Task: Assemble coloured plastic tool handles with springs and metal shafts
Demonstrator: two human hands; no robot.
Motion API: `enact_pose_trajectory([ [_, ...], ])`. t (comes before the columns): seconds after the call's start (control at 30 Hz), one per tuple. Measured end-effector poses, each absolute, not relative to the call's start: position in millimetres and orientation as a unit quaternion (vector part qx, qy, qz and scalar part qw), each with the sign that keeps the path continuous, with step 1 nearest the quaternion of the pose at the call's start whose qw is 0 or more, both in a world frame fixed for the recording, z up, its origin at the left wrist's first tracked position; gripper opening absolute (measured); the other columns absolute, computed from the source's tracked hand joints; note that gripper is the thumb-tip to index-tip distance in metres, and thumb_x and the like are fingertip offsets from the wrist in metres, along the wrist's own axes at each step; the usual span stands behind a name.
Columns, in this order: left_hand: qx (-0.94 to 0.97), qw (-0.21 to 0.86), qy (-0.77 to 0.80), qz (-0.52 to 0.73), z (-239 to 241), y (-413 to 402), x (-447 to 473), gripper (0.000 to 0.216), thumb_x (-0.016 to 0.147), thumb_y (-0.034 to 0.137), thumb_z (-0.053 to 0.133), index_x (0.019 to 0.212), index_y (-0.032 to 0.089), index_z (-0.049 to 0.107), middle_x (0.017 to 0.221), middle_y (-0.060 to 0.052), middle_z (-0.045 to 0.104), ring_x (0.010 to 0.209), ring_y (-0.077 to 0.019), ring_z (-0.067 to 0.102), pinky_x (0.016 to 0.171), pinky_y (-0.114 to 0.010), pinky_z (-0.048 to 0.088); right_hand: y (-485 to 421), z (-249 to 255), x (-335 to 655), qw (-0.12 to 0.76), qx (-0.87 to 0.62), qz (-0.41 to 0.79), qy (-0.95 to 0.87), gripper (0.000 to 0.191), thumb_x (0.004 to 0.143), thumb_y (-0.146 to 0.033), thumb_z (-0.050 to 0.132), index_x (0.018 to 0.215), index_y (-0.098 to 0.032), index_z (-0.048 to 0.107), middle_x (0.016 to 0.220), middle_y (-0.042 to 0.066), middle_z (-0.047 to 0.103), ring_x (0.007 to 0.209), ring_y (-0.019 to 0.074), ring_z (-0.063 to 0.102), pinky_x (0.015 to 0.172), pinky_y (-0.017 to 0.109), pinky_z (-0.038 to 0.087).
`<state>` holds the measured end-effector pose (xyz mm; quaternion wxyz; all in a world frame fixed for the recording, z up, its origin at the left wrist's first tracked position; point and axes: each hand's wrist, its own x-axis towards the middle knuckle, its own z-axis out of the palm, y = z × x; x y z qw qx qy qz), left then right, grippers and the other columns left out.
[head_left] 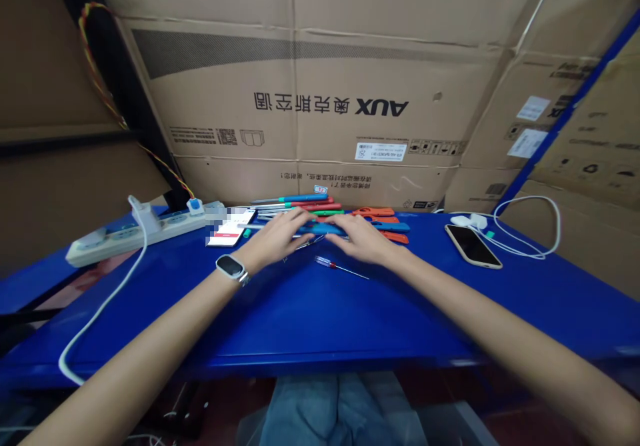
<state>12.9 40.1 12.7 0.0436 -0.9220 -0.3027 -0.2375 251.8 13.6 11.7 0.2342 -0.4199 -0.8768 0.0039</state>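
The blue-handled tool (324,228) spans the gap between left hand (279,238) and right hand (364,238) over the table (300,319), long axis crosswise, both equally near. Whether either curled grip clamps it cannot be told.

Screwdrivers (313,199) lie on the table (320,326) before cardboard (340,66), right of a power strip (170,225).

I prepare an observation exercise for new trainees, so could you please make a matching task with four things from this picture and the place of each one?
Column one
1. watch
2. clear screwdriver
3. power strip
4. dark phone

Column two
A. at the left side of the table
B. lying near the right hand, tip to the right
C. screen up, at the table's right side
D. on the left arm

Right pairs: 1-D, 2-B, 3-A, 4-C
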Motion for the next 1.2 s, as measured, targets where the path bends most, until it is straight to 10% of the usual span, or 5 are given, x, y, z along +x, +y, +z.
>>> enact_pose_trajectory([
  [0.63, -0.874, 0.093, -0.434, -0.198, 0.5, 111.2, 9.8, 0.011, 0.094, 0.024, 0.051, 0.085, 0.019, 0.054, 0.090, -0.007, 0.062, 0.079, -0.0210, 0.059, 0.068, -0.031, 0.044, 93.7, 14.0, 263.0, 0.071, -0.430, -0.081, -0.896, 0.030, 0.090, -0.032, 0.062, 0.116, -0.017, 0.063, 0.118, 0.012, 0.068, 0.106, 0.0286, 0.063, 0.086, 0.038, 0.042],
  [1.2, -0.901, 0.005, -0.403, -0.158, -17.1, 80.7, 53.7, 0.047, 0.099, 0.051, 0.040, 0.127, 0.018, 0.059, 0.123, -0.014, 0.062, 0.109, -0.0285, 0.062, 0.091, -0.040, 0.048, 104.7, 14.9, 274.6, 0.070, -0.434, -0.108, -0.892, 0.038, 0.088, -0.019, 0.058, 0.126, -0.020, 0.057, 0.127, 0.010, 0.065, 0.102, 0.0264, 0.065, 0.079, 0.034, 0.044],
])
